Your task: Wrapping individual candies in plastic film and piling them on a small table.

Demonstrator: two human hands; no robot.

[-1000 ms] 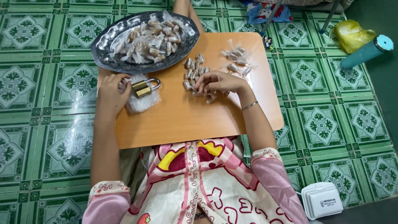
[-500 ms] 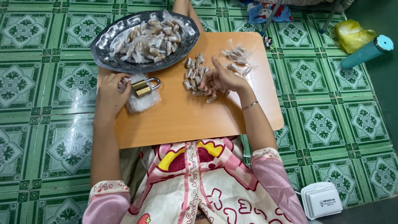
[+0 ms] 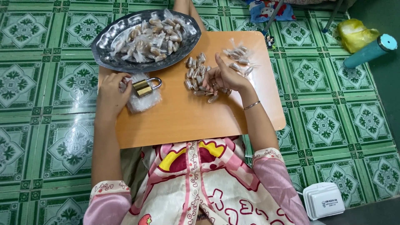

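Resting open on wrapped candies (image 3: pixel 196 74), right hand (image 3: pixel 225 77); left hand (image 3: pixel 111 92) pinches plastic bags (image 3: pixel 143 101)

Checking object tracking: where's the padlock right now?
Head view, left side of the wooden table: the brass padlock lies on a clear plastic bag, beside the left hand, just below the metal tray.

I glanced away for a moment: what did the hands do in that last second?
The right hand lifted off the unwrapped candies and turned up, fingers raised. The left hand stayed on the clear wrappers under the padlock. Tray unchanged.
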